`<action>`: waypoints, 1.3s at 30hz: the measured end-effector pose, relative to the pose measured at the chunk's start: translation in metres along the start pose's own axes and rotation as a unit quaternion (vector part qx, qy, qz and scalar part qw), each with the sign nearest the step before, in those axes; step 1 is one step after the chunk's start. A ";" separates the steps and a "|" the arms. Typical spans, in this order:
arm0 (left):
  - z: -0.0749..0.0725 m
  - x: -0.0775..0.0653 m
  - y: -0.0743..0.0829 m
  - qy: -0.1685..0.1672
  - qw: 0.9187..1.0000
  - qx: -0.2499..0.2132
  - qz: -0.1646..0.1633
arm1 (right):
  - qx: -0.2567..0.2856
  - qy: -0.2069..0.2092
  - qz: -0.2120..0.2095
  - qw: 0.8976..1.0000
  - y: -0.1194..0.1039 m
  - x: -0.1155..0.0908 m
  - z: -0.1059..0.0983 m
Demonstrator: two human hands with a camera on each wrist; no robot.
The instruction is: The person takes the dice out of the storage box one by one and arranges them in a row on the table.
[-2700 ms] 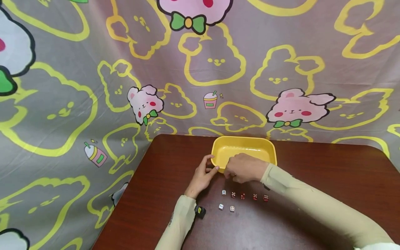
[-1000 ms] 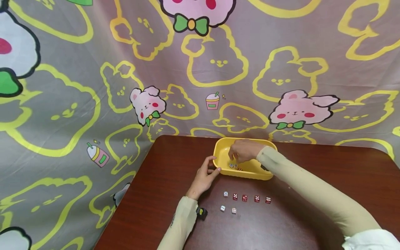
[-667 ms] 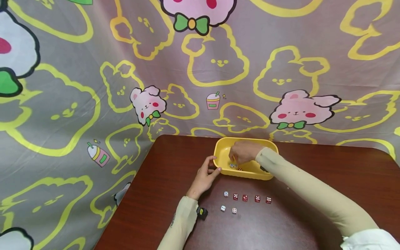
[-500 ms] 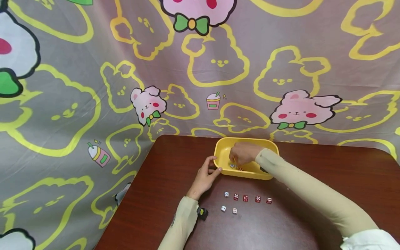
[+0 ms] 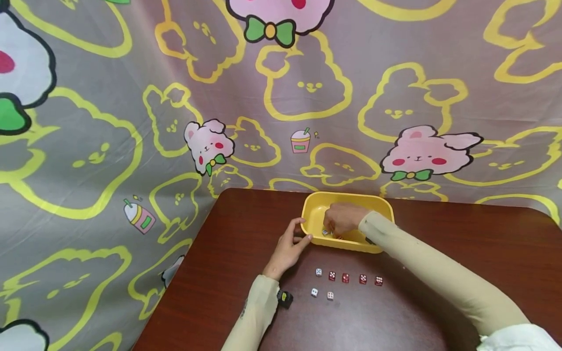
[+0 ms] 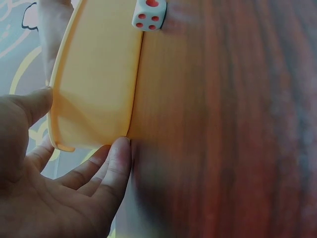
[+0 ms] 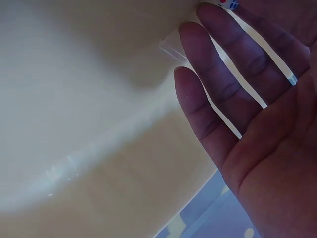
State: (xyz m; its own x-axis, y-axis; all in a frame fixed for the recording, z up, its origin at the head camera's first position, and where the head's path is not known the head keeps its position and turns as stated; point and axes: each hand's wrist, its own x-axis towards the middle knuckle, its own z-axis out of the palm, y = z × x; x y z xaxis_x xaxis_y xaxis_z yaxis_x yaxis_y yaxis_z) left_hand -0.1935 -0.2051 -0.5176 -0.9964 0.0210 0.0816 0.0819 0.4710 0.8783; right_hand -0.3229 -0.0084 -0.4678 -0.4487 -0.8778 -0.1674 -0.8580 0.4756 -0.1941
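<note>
A yellow plastic tray [image 5: 373,250] stands at the back of the table. My left hand [image 5: 283,249] grips its near left corner, with the thumb on the rim and the fingers against the outer wall, as the left wrist view shows. Inside the tray, my right hand [image 5: 344,218] reaches down and pinches a white die [image 7: 229,4] with red and blue pips at the fingertips; its other fingers are spread and slightly bent. Another white die [image 5: 325,232] lies beside those fingertips, and a red die there is mostly hidden.
In front of the tray, a row holds a white die [image 5: 318,272] and several red dice [image 5: 345,278]. Nearer me lie two white dice [image 5: 314,292]. The dark wooden table [image 5: 461,234] meets a patterned curtain [image 5: 342,165] behind and at left.
My right hand has moved from over the tray's near edge into the tray, then slightly lower onto the dice. My left hand keeps its grip on the corner.
</note>
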 end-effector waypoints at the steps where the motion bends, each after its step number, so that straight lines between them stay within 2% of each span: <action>1: 0.000 0.000 0.000 0.000 1.000 0.000 0.001 | -0.003 0.001 -0.002 1.000 0.000 0.000 0.000; 17: 0.001 0.001 -0.002 0.000 1.000 0.004 0.002 | 0.010 0.007 -0.012 1.000 0.003 -0.001 0.003; 23: 0.001 0.001 -0.001 -0.003 1.000 0.001 -0.002 | 0.011 -0.001 -0.003 1.000 0.003 -0.002 0.002; 39: 0.001 0.001 -0.003 -0.002 1.000 0.010 0.000 | 0.011 0.009 -0.009 1.000 -0.005 -0.008 -0.013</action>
State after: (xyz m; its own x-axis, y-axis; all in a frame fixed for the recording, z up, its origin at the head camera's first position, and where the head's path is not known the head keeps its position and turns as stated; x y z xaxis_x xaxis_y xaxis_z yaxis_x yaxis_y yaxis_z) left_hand -0.1952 -0.2062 -0.5208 -0.9965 0.0243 0.0796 0.0813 0.4887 0.8686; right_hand -0.3184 -0.0045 -0.4525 -0.4375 -0.8873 -0.1461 -0.8604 0.4603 -0.2186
